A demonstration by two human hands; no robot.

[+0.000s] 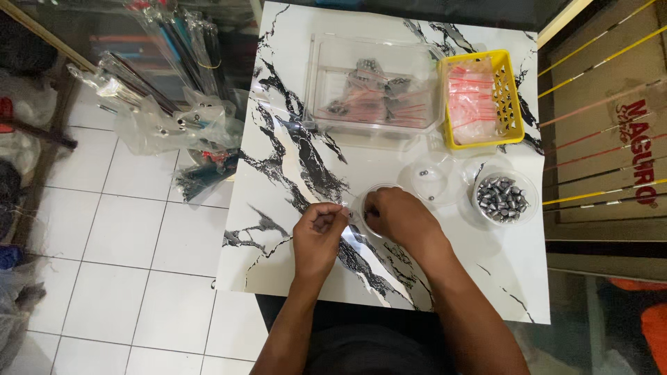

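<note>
Small clear bag pinched between left hand and right hand over marbled counter, near bowl of lead sinkers.

A single head-worn view looks almost straight down from above the person's chest. The marble-patterned surface fills the middle of the frame at arm's length, both forearms entering from the bottom edge. Tiled floor shows at the left, a wooden panel at the right.
</note>
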